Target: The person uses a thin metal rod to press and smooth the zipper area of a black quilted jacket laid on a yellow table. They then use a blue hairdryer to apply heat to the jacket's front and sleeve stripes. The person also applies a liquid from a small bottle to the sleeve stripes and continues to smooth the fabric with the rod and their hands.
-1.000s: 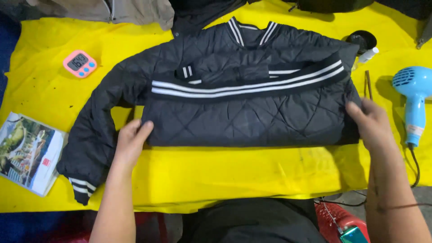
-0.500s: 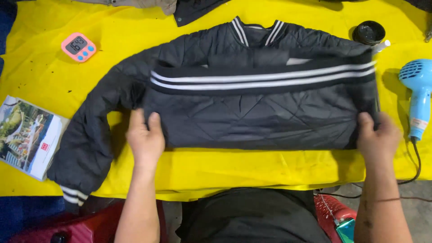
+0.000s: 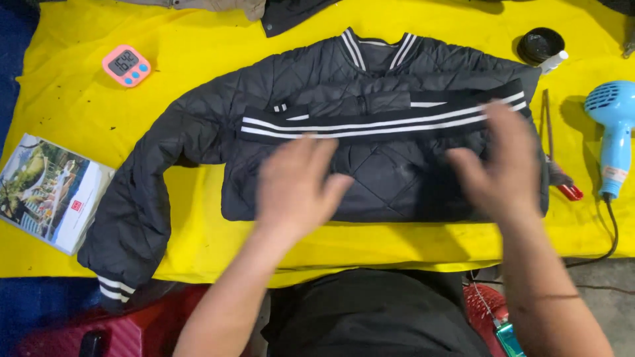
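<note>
Fingers (image 3: 311, 155) of the left hand (image 3: 294, 188) and right hand (image 3: 499, 165) spread flat and loose, gripping nothing, above the folded black quilted jacket (image 3: 390, 178); half a second ago they pressed its outer edges. Yellow cloth (image 3: 198, 59) covers the table, bearing a pink timer (image 3: 126, 65), booklet (image 3: 49, 192) and blue hairdryer (image 3: 612, 132).

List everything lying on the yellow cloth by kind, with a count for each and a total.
Black quilted jacket: 1
Pink digital timer: 1
Booklet: 1
Blue hair dryer: 1
Round black tin: 1
Red-handled tool: 1
Other garments at the top edge: 2, only partly in view
Total: 8
</note>
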